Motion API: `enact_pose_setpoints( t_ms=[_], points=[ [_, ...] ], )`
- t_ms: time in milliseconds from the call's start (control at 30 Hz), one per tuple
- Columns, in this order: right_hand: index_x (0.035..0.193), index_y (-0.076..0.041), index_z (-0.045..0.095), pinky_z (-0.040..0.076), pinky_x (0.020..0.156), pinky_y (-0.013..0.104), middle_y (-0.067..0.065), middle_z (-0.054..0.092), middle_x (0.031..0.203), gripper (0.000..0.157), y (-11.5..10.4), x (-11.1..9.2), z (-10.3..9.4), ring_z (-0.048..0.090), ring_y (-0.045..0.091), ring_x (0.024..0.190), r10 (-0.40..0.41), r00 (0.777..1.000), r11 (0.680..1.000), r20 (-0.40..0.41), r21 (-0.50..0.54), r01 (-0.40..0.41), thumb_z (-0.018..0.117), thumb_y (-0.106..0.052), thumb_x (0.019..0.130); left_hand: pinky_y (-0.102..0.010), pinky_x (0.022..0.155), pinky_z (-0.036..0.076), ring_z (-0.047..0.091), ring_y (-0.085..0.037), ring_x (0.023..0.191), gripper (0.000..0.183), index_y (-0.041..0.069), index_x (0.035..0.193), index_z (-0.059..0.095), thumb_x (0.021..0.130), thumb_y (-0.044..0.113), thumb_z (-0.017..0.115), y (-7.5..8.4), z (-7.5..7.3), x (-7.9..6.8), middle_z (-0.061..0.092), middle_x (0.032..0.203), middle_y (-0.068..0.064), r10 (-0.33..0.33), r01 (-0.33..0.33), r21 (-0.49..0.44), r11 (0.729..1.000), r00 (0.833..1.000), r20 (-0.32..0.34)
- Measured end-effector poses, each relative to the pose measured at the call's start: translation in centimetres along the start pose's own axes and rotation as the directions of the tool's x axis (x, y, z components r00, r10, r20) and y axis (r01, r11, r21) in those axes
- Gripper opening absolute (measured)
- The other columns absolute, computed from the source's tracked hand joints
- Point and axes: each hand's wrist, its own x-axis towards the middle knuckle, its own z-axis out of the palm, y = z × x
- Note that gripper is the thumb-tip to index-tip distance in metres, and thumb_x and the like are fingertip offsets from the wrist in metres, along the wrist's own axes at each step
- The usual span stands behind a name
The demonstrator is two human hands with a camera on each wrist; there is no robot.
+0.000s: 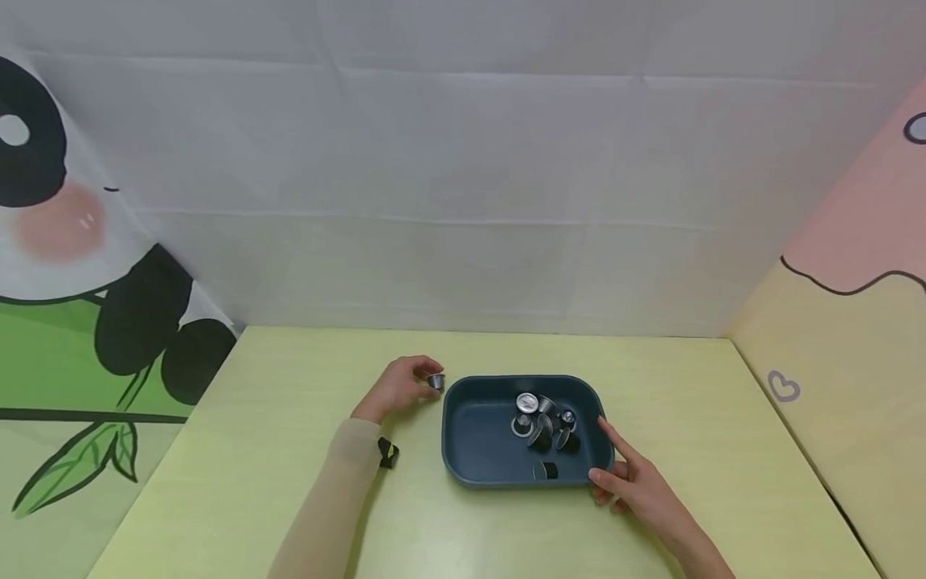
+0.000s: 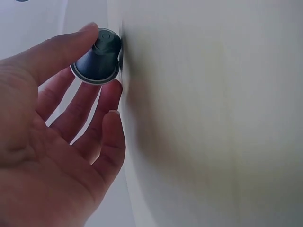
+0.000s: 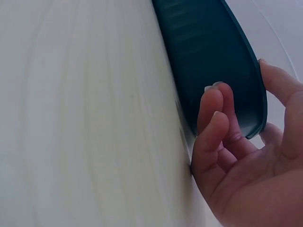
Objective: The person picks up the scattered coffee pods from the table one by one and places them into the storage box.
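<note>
Left of the tray, my left hand (image 1: 400,386) pinches a dark coffee capsule (image 2: 97,61) between thumb and fingers. In the left wrist view its wide rim faces down, and the hand is close to the tabletop. A dark teal tray (image 1: 477,480) holds several coffee capsules (image 1: 546,424), bunched in its right half, some tipped over. One capsule (image 1: 546,470) lies apart near the front wall. My right hand (image 1: 637,478) grips the tray's right end, thumb at the front corner and index finger along the side rim. Its other fingers curl against the outer wall (image 3: 213,52).
The pale yellow table (image 1: 405,523) extends on all sides of the tray. Behind it hangs a white sheet (image 1: 463,273). Printed panels (image 1: 51,338) stand along the left and right sides. A black and yellow item (image 1: 388,453) sits at the left wrist.
</note>
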Motion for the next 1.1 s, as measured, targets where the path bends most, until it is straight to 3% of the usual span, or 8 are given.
enact_pose_setpoints(
  t_ms=[400,800,1100],
  points=[
    [0.161,-0.029,0.017,0.053,0.059,0.032,0.018,0.068,0.084,0.083,-0.1,0.0,0.0,0.065,0.027,0.073,0.006,1.000,1.000,-0.004,-0.005,-0.006,0.068,-0.020,0.096,-0.041,0.090,0.048,0.062,-0.021,0.099,0.033,0.014,0.110,0.074,0.079,0.008,0.084,-0.2,0.0,0.1,0.069,0.100,-0.001,0.002,-0.002,0.007,1.000,1.000,0.008],
    [0.161,-0.029,0.015,0.053,0.058,0.033,0.018,0.068,0.084,0.083,-0.2,0.1,-0.2,0.065,0.027,0.072,-0.001,1.000,1.000,-0.007,-0.009,0.001,0.067,-0.019,0.097,-0.041,0.086,0.047,0.063,-0.020,0.097,0.031,0.016,0.111,0.075,0.082,0.019,0.083,-0.1,-1.1,-0.4,0.071,0.097,0.004,0.030,-0.030,-0.075,0.997,1.000,-0.008],
    [0.161,-0.028,0.015,0.053,0.057,0.033,0.019,0.068,0.083,0.082,-0.2,0.0,-0.1,0.065,0.027,0.072,-0.007,1.000,1.000,0.000,0.000,0.007,0.066,-0.018,0.098,-0.039,0.081,0.047,0.063,-0.017,0.094,0.026,0.021,0.104,0.078,0.080,0.024,0.086,1.1,-1.7,-1.0,0.072,0.091,0.005,0.097,-0.104,-0.104,0.989,0.993,-0.067]
  ],
)
